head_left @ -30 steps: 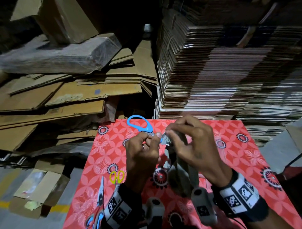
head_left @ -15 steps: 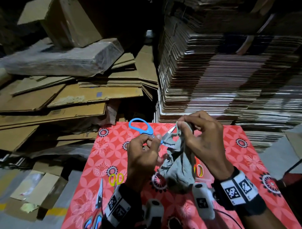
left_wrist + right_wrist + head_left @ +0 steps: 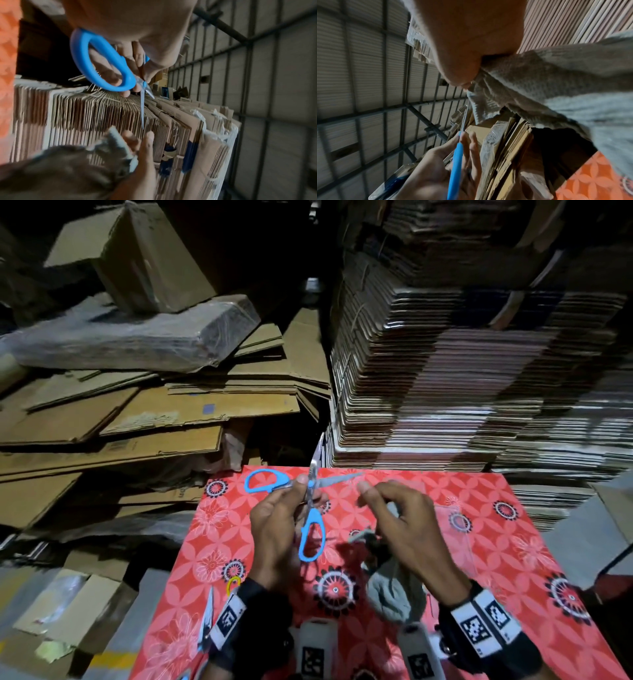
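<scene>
My left hand (image 3: 303,486) pinches blue-handled scissors (image 3: 311,537) at the pivot, above the red flowered table cover (image 3: 479,542). The scissors are spread wide: one blade points up, the other points right toward my right hand (image 3: 376,496). That hand grips a grey cloth (image 3: 390,594), which hangs down under the palm, a little apart from the blade tip. In the left wrist view the blue handle loop (image 3: 101,60) and a blade (image 3: 142,108) stand above the cloth (image 3: 118,140). The right wrist view shows the cloth (image 3: 556,81) bunched under my thumb and the scissors (image 3: 456,162) in the other hand.
A second pair of scissors (image 3: 206,618) and a small yellow-handled pair (image 3: 234,581) lie at the cover's near left. A tall stack of flattened cartons (image 3: 445,371) rises right behind the table. Loose cardboard sheets (image 3: 137,419) and a box (image 3: 150,258) pile up at the left.
My right hand has pulled the cloth off the blade, down and to the right. The scissors now stand spread wide, with one handle loop swung down and one blade pointing up.
</scene>
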Motion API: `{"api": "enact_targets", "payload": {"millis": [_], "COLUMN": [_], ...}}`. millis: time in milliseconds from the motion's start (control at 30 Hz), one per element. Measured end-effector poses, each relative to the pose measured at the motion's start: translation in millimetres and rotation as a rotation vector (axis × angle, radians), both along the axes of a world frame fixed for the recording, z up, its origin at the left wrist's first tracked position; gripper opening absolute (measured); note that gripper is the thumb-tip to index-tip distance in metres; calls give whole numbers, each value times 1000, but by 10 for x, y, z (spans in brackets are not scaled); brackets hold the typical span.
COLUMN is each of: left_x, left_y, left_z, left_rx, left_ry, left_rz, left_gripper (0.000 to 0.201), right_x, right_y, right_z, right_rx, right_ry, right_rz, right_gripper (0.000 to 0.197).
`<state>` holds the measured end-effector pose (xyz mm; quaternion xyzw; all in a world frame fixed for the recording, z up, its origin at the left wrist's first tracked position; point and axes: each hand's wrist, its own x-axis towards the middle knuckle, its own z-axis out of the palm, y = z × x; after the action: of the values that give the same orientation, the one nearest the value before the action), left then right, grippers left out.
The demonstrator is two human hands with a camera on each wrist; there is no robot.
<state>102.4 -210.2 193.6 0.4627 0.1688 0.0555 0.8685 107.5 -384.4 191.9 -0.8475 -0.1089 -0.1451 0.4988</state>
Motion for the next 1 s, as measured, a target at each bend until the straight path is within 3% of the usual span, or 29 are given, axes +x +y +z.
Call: {"api": "enact_targets", "payload": {"millis": [67, 233, 400, 500, 600, 667, 767, 833, 900, 1000], "left_x": [6, -12, 2, -3, -6, 10, 80, 113, 112, 74], "left_y": [-35, -116, -36, 85, 214, 288, 349, 355, 333, 294], "left_z": [48, 35, -88, -91, -137, -168, -130, -93, -48, -52], "left_rx": [-123, -184, -62, -52, 96, 321, 618, 744, 726, 702], "left_ry": [25, 74, 82, 170, 123, 7, -149, -173, -139, -110], "left_rz": [-11, -7, -36, -64, 0, 15, -120, -295, -423, -462], "left_gripper": [21, 18, 19, 18, 27, 28, 10, 22, 29, 29], "right_x": [-33, -66, -26, 58, 103, 104, 93, 80, 61, 27], "right_y": [81, 243, 221, 92, -51, -119, -163, -156, -144, -161], "right_z": [-16, -7, 3, -15, 37, 79, 109, 97, 73, 66], "right_rx": [-16, -55, -48, -57, -81, -127, -184, -181, -156, -116], "right_ry": [69, 153, 172, 155, 173, 181, 204, 221, 231, 269], "right_rz": [82, 199, 258, 229, 278, 332, 362, 381, 404, 409], "right_gripper": [42, 26, 32, 38, 41, 44, 39, 36, 41, 37]}}
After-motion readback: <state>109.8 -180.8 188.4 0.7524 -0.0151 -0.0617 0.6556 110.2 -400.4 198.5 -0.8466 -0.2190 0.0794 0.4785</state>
